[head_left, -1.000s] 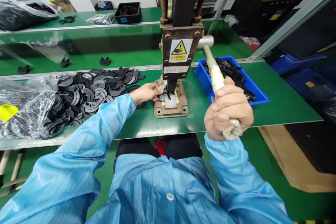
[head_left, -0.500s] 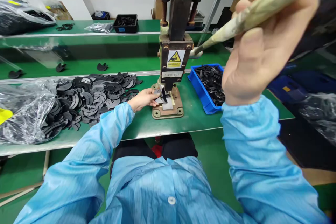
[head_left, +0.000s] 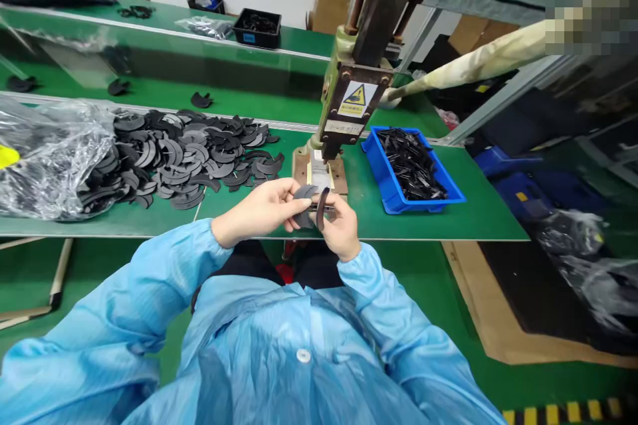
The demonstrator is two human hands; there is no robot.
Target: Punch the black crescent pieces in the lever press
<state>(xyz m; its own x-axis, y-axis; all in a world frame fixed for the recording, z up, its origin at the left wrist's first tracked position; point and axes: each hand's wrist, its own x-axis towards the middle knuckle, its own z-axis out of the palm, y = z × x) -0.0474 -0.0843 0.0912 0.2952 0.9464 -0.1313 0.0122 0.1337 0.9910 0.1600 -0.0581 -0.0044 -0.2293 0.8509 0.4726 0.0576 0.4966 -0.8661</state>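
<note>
In front of the hand press [head_left: 351,89], both hands meet over the near edge of its base. My left hand [head_left: 269,209] pinches a dark grey curved piece [head_left: 303,204] between thumb and fingers. My right hand [head_left: 339,226] is closed on a thin black curved part [head_left: 321,207], just right of the grey piece. Whether the two pieces are joined cannot be made out. A pale plate [head_left: 321,176] lies on the press base behind the fingers. The press's long wrapped lever [head_left: 478,60] extends to the upper right, with no hand of mine on it.
Many grey curved pieces [head_left: 184,153] are heaped on the green bench [head_left: 249,219], beside a clear plastic bag [head_left: 50,159] at the left. Right of the press stands a blue tray [head_left: 391,202] of black parts. A black bin [head_left: 256,28] is on the back shelf.
My right hand has left the lever and come down to the black part. My left hand has drawn the grey piece back from under the press. The view has shifted and tilted.
</note>
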